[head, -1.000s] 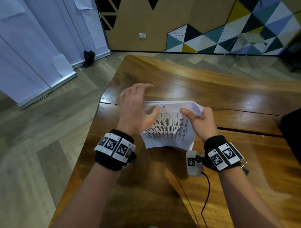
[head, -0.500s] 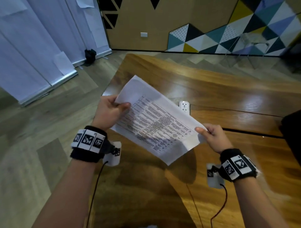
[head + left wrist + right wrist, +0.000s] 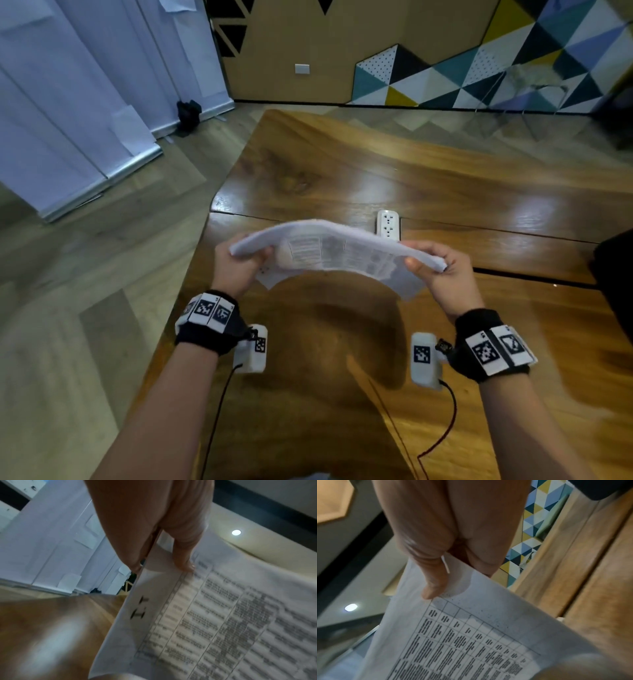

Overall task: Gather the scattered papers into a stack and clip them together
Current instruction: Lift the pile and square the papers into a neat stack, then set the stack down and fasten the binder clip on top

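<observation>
A stack of white papers (image 3: 337, 251) printed with tables hangs above the wooden table (image 3: 445, 178), arched upward in the middle. My left hand (image 3: 248, 262) pinches its left end, thumb on the printed side. My right hand (image 3: 430, 262) pinches its right end the same way. In the left wrist view the thumb and fingers (image 3: 183, 555) clamp the papers' (image 3: 214, 622) edge. In the right wrist view the thumb (image 3: 435, 582) presses on the papers (image 3: 462, 635) near a corner. No clip shows in any view.
A white power strip (image 3: 388, 224) lies on the table just beyond the papers. A dark object (image 3: 616, 284) sits at the table's right edge. The table's left edge drops to wood-pattern floor (image 3: 85, 274). White panels (image 3: 68, 120) stand at far left.
The papers went from held flat and tilted toward me to near edge-on and bowed upward. Both hands moved closer together and level, each keeping its pinch on an end.
</observation>
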